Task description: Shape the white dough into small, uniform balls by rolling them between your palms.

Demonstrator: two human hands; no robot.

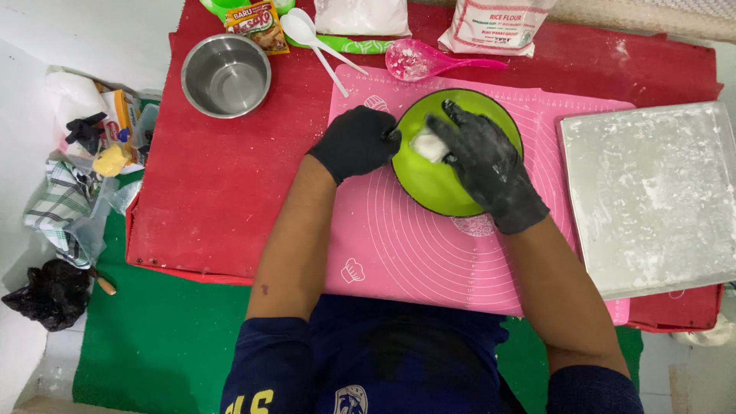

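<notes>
Green bowl [437,188] sits at the middle of the pink silicone mat [414,253], holds a white dough lump [428,146] near its far rim. Steel bowl [225,75] on the red desk [207,192] toward the far left corner, looks empty. Flat metal tray [652,199] at the desk's right edge, dusted with white flour, partly overlapping the mat.

Packages along the far edge: small orange-red sachet [257,24] just right of the steel bowl; clear bag of white powder [362,15] at the middle; white flour bag [497,27] with red print right of it. White spoon [318,46] and pink translucent ladle [429,61] lie between packages and the green bowl, ladle floured.

Left hand [356,142], black glove, grip curled closed on the green bowl's left rim. Right hand [483,165], black glove floured, reaches into the bowl, fingers [452,126] bent onto the dough lump, touching it; grip partly closed around it, full clamp cannot tell.

Clutter of cloth and bags off the desk's left edge.
</notes>
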